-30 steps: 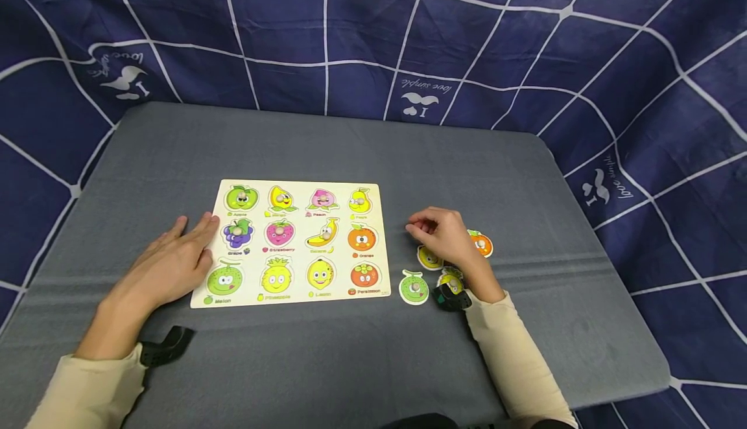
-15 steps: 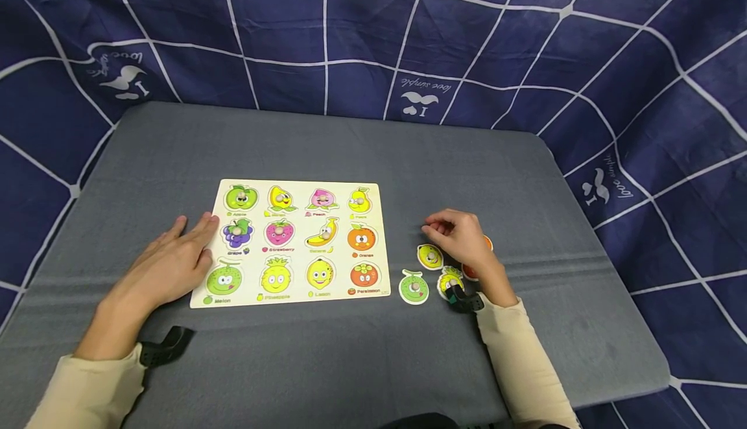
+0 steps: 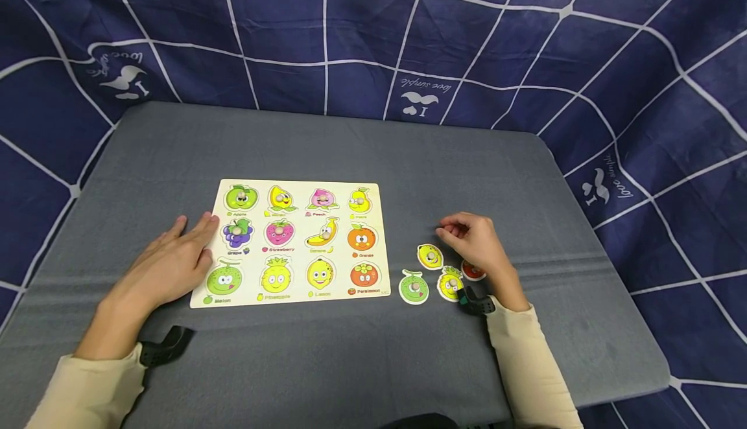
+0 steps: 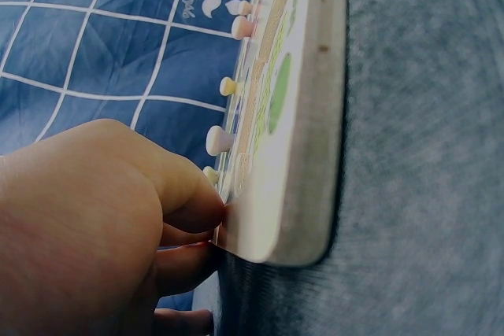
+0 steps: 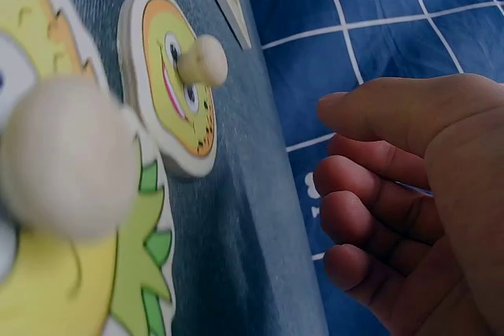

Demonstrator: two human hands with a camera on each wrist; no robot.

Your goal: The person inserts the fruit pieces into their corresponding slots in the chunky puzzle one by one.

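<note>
A cream fruit puzzle board point(image 3: 300, 296) lies on the grey table. Along its left edge rests my left hand point(image 3: 166, 264), fingers extended and thumb touching the board's corner in the left wrist view. My right hand point(image 3: 469, 238) hovers right of the board, fingers loosely curled; the right wrist view shows nothing between thumb and fingers. Below it lie knobbed pieces: a lemon point(image 3: 430, 256), a melon point(image 3: 414, 288), a pineapple point(image 3: 449, 284) and a persimmon point(image 3: 473, 271), partly hidden by the wrist. The orange piece seen earlier is hidden by the hand.
Knobbed pieces such as the apple point(image 3: 242, 198), peach point(image 3: 322, 199) and strawberry point(image 3: 279, 233) sit in the board. The grey table point(image 3: 327, 144) extends around it. A blue curtain with white lines point(image 3: 362, 34) hangs behind the table.
My right hand has shifted right and slightly down, uncovering the lemon, pineapple and persimmon pieces and covering the orange piece. My left hand and the board stay put.
</note>
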